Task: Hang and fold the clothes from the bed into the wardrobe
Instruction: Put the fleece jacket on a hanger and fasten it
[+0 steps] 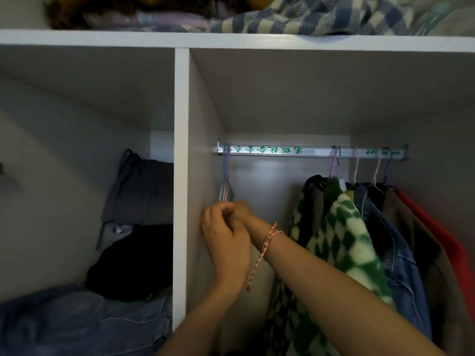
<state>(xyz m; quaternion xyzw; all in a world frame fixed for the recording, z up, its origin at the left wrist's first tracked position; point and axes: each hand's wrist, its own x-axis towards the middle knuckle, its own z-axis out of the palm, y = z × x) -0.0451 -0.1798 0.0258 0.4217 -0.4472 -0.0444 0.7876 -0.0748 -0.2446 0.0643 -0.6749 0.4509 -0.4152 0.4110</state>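
Observation:
Both hands reach into the right wardrobe bay under a silver rail (282,151). Several empty wire hangers (225,185) hang at the rail's left end, against the white divider (181,176). My left hand (226,240) has curled fingers at the hangers' lower part. My right hand (243,210), with a red string bracelet on its wrist, is mostly hidden behind the left one and also touches the hangers; its grip is hidden. A green-and-white checked fleece (341,227), a denim jacket (395,253) and a red garment (442,242) hang at the rail's right.
The left bay holds a grey drawstring bag (140,191), a black folded garment (133,263) and blue jeans (77,325). Blankets (295,16) lie on the top shelf (231,39). The rail's middle stretch carries no hangers.

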